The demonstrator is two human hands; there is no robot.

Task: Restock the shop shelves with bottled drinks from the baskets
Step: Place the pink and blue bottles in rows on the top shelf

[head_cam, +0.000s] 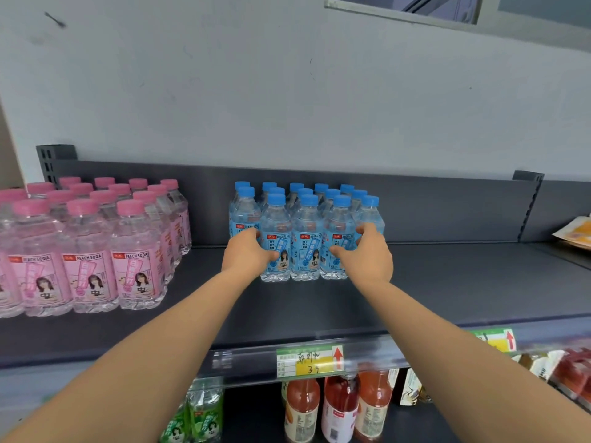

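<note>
A block of blue-capped soda bottles (305, 238) with blue labels stands in rows in the middle of the dark top shelf (287, 308). My left hand (246, 255) presses against the block's front left bottle, fingers curled round its side. My right hand (367, 254) holds the front right bottle, thumb on the label and fingers round the far side. Both forearms reach in from the bottom of the view. No basket is in view.
Pink-capped peach soda bottles (86, 247) fill the shelf's left end. A yellow packet (575, 233) lies at the far right. A price tag (310, 361) sits on the shelf's front rail. Green bottles (198, 410) and red juice bottles (339, 407) stand on the shelf below.
</note>
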